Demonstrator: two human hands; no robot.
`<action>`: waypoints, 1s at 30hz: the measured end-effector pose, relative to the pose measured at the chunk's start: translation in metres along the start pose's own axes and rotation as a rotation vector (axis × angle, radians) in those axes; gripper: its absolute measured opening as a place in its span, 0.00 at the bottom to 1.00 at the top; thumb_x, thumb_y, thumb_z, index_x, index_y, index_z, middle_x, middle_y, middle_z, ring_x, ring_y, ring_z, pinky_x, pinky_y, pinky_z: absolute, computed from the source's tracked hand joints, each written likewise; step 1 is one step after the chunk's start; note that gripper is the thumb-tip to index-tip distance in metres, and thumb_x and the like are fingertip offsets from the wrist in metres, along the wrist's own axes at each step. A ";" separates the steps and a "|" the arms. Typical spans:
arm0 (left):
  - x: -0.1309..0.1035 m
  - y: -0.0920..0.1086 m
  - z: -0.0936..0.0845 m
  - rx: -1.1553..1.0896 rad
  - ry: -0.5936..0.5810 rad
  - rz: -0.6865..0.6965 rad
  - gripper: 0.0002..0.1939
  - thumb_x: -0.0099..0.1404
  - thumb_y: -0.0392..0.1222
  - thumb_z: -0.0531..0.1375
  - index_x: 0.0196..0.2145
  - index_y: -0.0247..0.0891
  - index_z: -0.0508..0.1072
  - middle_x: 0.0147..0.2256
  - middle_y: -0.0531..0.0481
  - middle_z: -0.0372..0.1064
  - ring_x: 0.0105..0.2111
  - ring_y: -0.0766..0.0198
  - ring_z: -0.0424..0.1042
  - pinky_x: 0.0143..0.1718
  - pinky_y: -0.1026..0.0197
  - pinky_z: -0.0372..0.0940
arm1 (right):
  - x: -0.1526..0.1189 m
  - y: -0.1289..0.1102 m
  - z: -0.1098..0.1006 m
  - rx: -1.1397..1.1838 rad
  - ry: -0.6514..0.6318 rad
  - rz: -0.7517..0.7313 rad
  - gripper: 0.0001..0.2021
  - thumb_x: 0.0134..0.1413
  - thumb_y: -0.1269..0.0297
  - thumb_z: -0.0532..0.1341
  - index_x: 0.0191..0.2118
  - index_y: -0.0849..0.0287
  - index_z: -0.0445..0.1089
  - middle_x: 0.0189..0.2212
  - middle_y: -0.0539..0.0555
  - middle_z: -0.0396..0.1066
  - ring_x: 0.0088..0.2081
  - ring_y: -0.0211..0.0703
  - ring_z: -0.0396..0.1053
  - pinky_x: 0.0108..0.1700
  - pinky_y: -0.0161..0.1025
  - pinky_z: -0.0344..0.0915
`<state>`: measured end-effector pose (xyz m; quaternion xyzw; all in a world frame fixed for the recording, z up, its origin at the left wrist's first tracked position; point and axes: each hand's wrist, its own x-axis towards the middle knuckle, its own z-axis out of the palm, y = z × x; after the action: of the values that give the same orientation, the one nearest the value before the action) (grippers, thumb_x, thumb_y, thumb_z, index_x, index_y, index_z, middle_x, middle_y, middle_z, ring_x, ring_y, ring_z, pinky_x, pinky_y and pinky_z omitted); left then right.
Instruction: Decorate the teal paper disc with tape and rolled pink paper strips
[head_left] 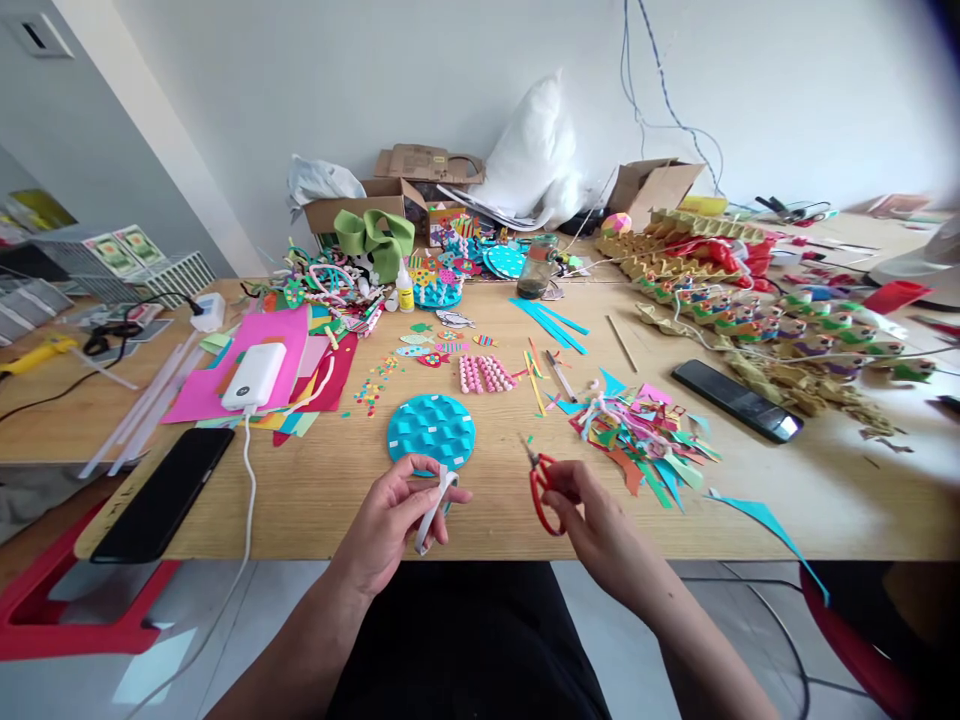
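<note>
My left hand (397, 515) grips a thin roll of white tape (429, 520) between thumb and fingers, just above the table's front edge. Right behind it lies a round blue disc (431, 428) with a wavy raised surface and several small white pieces on it. My right hand (589, 510) has its fingers around the red handles of small scissors (547, 495), whose tips point away from me. Beyond the disc are pink beaded strips (486, 374), several paper fish (435, 350) and scattered coloured dots (375, 385).
Paper scraps (652, 440) are heaped right of the scissors, near a dark phone (739, 400). A black phone (165, 495) and a white power bank (255, 375) with its cable lie left. Blue strips (551, 325), a glass jar (536, 270) and egg-carton pieces (675, 250) stand farther back.
</note>
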<state>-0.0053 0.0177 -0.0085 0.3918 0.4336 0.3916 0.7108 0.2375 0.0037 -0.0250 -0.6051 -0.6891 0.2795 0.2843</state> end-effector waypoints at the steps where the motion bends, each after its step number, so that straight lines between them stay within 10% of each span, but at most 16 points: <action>1: 0.000 0.000 0.000 0.004 0.003 -0.005 0.13 0.59 0.44 0.61 0.39 0.38 0.63 0.36 0.44 0.76 0.19 0.71 0.67 0.20 0.68 0.55 | -0.002 -0.009 -0.003 0.063 -0.082 -0.026 0.06 0.61 0.62 0.51 0.38 0.59 0.60 0.32 0.54 0.69 0.33 0.40 0.66 0.35 0.37 0.63; 9: -0.001 -0.001 0.000 0.131 0.016 0.039 0.13 0.60 0.45 0.59 0.40 0.38 0.65 0.35 0.45 0.75 0.20 0.71 0.66 0.21 0.67 0.56 | -0.004 -0.032 -0.001 0.034 -0.453 -0.017 0.15 0.53 0.51 0.60 0.29 0.60 0.65 0.23 0.48 0.65 0.25 0.34 0.58 0.26 0.32 0.54; 30: -0.002 0.001 0.003 0.431 -0.009 0.114 0.10 0.62 0.45 0.56 0.39 0.38 0.65 0.33 0.48 0.74 0.21 0.70 0.66 0.24 0.66 0.59 | 0.004 -0.036 0.011 -0.001 -0.472 -0.056 0.16 0.54 0.50 0.58 0.28 0.60 0.65 0.21 0.46 0.63 0.23 0.32 0.56 0.24 0.32 0.49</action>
<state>-0.0032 0.0156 -0.0061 0.5602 0.4815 0.3275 0.5891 0.2050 0.0036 -0.0064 -0.5037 -0.7532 0.4049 0.1227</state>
